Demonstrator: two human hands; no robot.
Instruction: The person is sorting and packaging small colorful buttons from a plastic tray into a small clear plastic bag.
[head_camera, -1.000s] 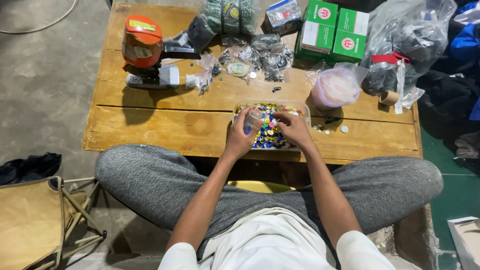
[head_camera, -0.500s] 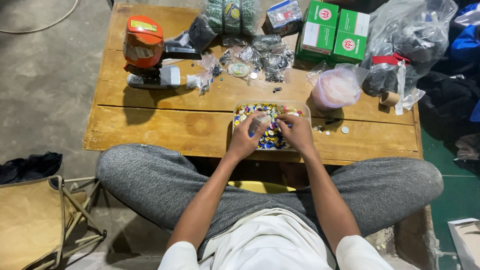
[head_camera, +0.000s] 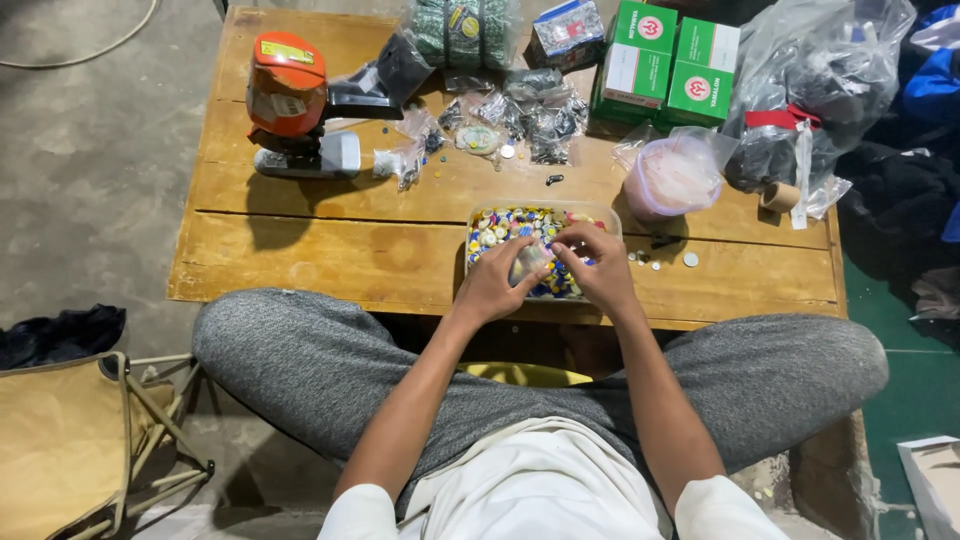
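Note:
A clear plastic tray (head_camera: 480, 216) full of small coloured round pieces sits near the front edge of a low wooden table (head_camera: 330, 255). Both hands are over it. My left hand (head_camera: 492, 286) pinches a small clear plastic bag (head_camera: 528, 262) above the tray. My right hand (head_camera: 597, 266) touches the same bag from the right, its fingers bent around the bag's top. My crossed legs in grey trousers lie in front of the table.
An orange and white tool (head_camera: 292, 108) stands at the table's back left. Small filled bags (head_camera: 520, 105) lie in the middle, green boxes (head_camera: 668, 62) behind, a pink tub in plastic (head_camera: 672, 178) to the right, a big clear bag (head_camera: 810, 95) beyond. A folding stool (head_camera: 70, 440) stands at lower left.
Both hands stay over the tray. They have drawn a little closer together around the small bag, with only slight finger movement.

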